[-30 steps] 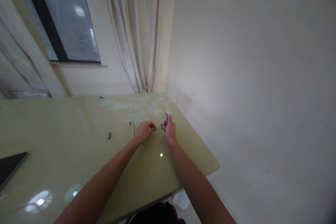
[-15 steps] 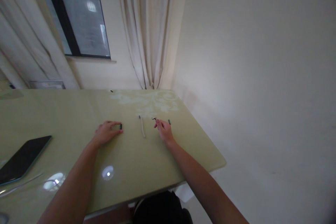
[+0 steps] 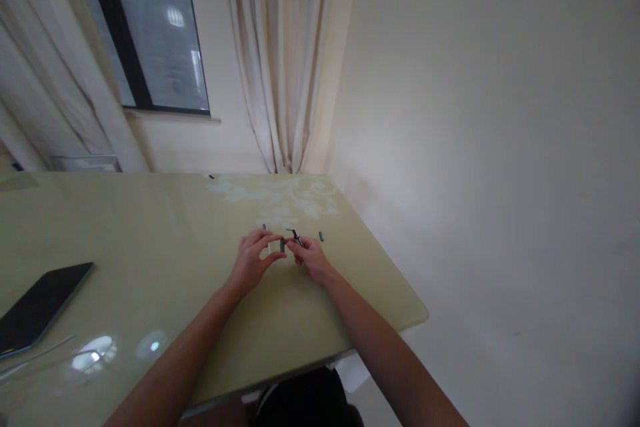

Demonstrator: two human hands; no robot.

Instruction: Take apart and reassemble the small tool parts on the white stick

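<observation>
My left hand pinches a small dark rectangular piece between thumb and fingertips, holding it upright. Close beside it, my right hand is closed on a small black-and-silver object with a bent tip; its exact kind is too small to make out. The two hands are almost touching, and I cannot tell whether the held things meet. Behind my left fingers lies a thin whitish stick with a dark end, mostly hidden. Another small dark rectangular piece rests on the table just past my right hand.
The glossy pale-green table has its right edge against a white wall. A black tablet and a thin pale cable lie at the left. One tiny black piece sits near the far edge, below the curtain.
My left hand has moved right with the dark piece, over to my right hand, and now covers much of the whitish stick. The object in my right hand is turned and shows more of itself.
</observation>
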